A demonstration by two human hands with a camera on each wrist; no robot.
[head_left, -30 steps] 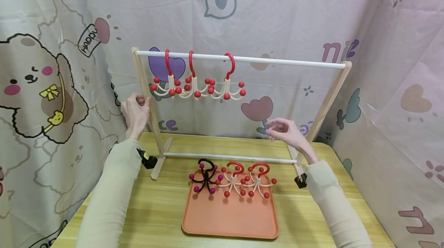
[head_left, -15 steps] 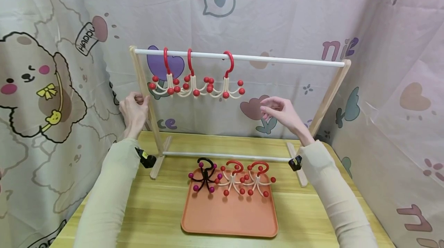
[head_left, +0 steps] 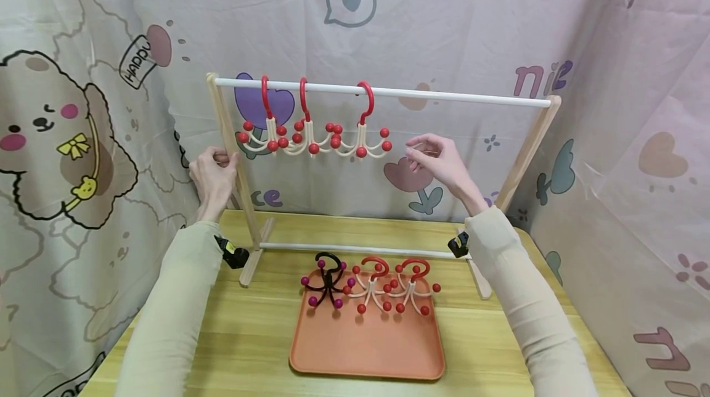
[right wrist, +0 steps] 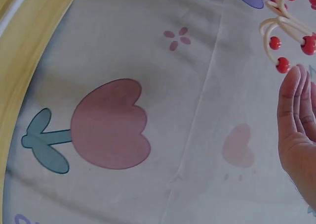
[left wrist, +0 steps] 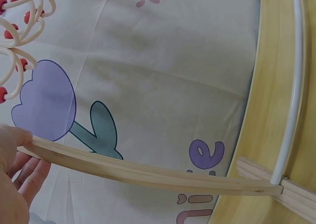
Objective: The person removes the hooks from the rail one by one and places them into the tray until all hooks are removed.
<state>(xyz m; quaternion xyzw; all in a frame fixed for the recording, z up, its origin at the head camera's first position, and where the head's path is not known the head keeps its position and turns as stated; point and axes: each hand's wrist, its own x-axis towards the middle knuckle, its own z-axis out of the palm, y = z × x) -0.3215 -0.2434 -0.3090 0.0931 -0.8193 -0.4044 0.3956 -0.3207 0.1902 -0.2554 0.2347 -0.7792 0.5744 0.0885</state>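
Note:
In the head view my left hand (head_left: 213, 176) pinches the left wooden post (head_left: 249, 212) of a rack, thumb on one side and fingers on the other. Three cream hooks with red balls and red hanger tops hang from the white top rod (head_left: 455, 97): a left one (head_left: 271, 129), a middle one (head_left: 309, 132) and a right one (head_left: 362, 135). Holding nothing, my right hand (head_left: 440, 163) hovers just right of the right one, fingers loosely bent. The right wrist view shows its fingertips (right wrist: 295, 75) close to a red ball; contact is unclear.
On the wooden table, an orange tray (head_left: 366, 347) carries a black hook with purple balls (head_left: 330, 281) and two cream hooks with red balls, one central (head_left: 373, 289) and one at right (head_left: 412, 291). A white lower rod (head_left: 355, 250) runs behind it. Printed curtains surround the table.
My right hand has risen and moved left toward the right hanging hook. My left hand keeps its grip on the post, and the hooks have stayed put.

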